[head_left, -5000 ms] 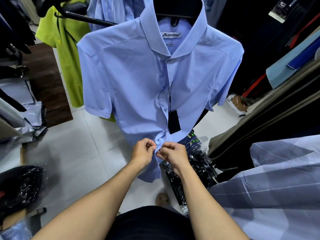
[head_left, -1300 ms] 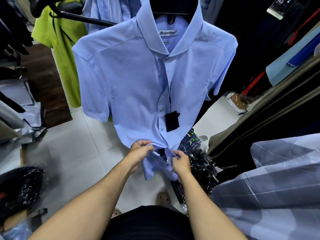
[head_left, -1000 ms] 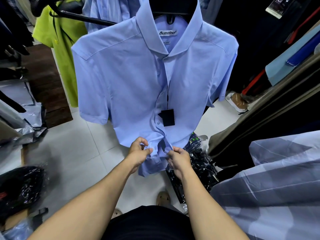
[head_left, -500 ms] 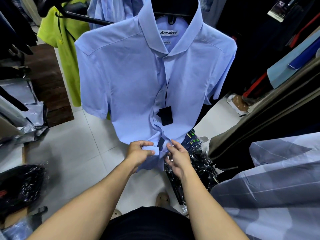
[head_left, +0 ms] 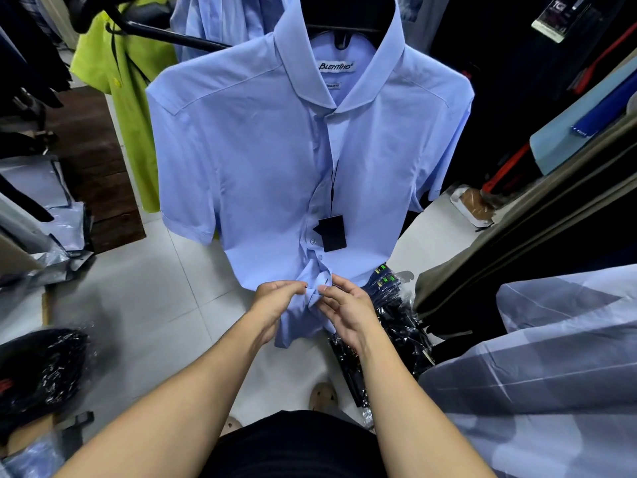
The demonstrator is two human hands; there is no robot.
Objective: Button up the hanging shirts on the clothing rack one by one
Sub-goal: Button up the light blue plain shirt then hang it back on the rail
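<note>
Forearms reached forward from the bottom of the view, over a dark garment at the person's waist and a pale tiled floor (head_left: pixel 144 298). Left hand (head_left: pixel 275 300) had its fingers curled in toward the thumb, pinching the lower front edge of the light blue shirt (head_left: pixel 262 160) near the hem. Right hand (head_left: pixel 348 305) sat just beside it, palm turned partly up, fingers loosely bent, with thumb and forefinger tips meeting the same fold of cloth; how firmly it held could not be told. Between the two hands the fabric was bunched. Beside the right forearm lay plastic-wrapped dark packs (head_left: pixel 393 305) on the floor, and a grey-blue checked cloth (head_left: pixel 537 367) filled the lower right corner. Above the hands, two small buttons (head_left: pixel 313 241) on the placket appeared fastened, and a black price tag (head_left: pixel 331 232) dangled on a thin cord against the front. Further up, the shirt hung on a black hanger (head_left: pixel 344 15), its collar open and a white label reading BLENTINO inside the neck. Behind it to the left hung a lime green garment (head_left: pixel 127 108) on the dark rack bar (head_left: pixel 165 32).
</note>
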